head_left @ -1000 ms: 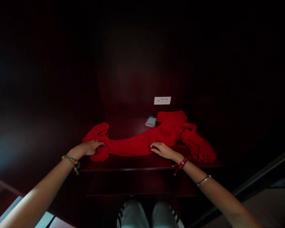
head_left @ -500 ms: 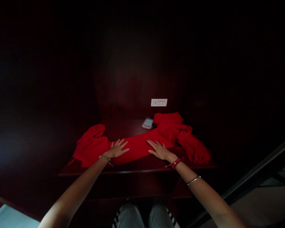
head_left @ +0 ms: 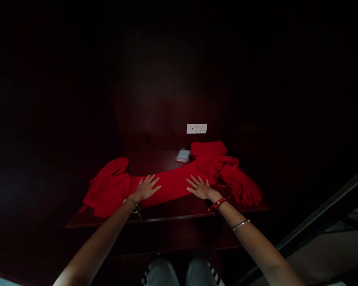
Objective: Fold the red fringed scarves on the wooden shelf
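A long red scarf [head_left: 174,183] lies across a dark wooden desk [head_left: 179,210], flat in the middle and bunched at both ends. Its fringe spreads at the right. My left hand [head_left: 145,189] rests on the left part of the flat stretch, palm down, with fingers spread. On the right part of that stretch lies my right hand [head_left: 200,188], also palm down and fingers apart. Neither hand grips the cloth. Both palms hide small patches of the scarf.
Behind the scarf lies a small pale, blurred-out object [head_left: 183,155], whose kind I cannot tell. A white socket panel [head_left: 197,128] is set in the dark back wall above it. A dark metal bar [head_left: 316,216] slants along the lower right.
The view has shifted slightly. The scarf's left bunch now reaches a little further left and nearer to me. Both hands stay on the scarf, with my right fingers somewhat more spread.
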`<move>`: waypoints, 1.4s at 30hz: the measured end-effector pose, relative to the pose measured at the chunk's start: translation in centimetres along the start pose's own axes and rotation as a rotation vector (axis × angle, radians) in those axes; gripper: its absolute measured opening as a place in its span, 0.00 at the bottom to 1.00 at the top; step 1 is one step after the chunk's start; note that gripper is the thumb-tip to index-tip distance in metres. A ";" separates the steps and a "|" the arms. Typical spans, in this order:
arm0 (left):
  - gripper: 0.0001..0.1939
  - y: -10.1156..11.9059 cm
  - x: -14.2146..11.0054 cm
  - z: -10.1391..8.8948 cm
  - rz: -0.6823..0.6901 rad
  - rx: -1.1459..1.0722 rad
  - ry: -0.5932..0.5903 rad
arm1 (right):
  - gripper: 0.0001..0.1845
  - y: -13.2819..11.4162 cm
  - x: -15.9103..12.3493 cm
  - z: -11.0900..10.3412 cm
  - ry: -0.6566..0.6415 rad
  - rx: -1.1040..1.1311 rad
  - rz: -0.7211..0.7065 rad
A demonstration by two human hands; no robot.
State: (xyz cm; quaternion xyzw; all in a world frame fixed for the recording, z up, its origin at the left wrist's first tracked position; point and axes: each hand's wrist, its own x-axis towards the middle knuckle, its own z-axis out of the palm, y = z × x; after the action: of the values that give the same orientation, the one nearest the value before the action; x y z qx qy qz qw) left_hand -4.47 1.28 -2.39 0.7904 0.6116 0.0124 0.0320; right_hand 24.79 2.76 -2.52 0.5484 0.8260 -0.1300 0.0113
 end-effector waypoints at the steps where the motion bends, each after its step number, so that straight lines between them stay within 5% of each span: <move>1: 0.31 -0.5 0.2 0.3 0.019 0.000 0.004 | 0.35 0.2 0.0 0.0 -0.005 0.003 0.007; 6: 0.28 -2.2 0.9 0.7 0.095 -0.005 0.028 | 0.36 0.7 0.3 -0.1 -0.006 -0.003 0.053; 9: 0.24 -1.5 0.5 0.2 0.130 0.041 0.145 | 0.35 0.0 0.2 -0.1 0.114 -0.019 0.021; 12: 0.20 0.0 -1.2 -0.6 0.238 0.096 0.254 | 0.30 -1.0 -0.3 0.4 0.335 -0.009 -0.244; 15: 0.18 1.2 -3.6 -1.7 0.375 0.096 0.200 | 0.21 -1.7 -0.7 1.2 0.399 0.044 -0.555; 20: 0.20 1.5 -6.1 -3.1 0.445 0.059 0.070 | 0.16 -2.3 -1.0 1.7 0.475 0.053 -0.710; 24: 0.30 1.7 -6.1 -3.2 0.436 0.077 0.017 | 0.15 -2.7 -1.3 1.4 0.512 0.001 -0.745; 32: 0.14 3.1 -4.8 -2.4 0.270 0.150 0.121 | 0.14 -4.0 -0.8 1.4 0.512 -0.045 -0.705; 42: 0.15 1.6 -4.6 -0.9 0.212 -0.065 0.269 | 0.11 -4.6 -0.1 1.9 0.586 -0.158 -0.604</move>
State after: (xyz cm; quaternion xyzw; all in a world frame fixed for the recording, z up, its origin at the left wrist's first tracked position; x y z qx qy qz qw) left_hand -4.12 -3.51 -1.31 0.8403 0.5227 0.1414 -0.0261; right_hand 20.43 0.53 -3.36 0.2931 0.9252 0.0976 -0.2203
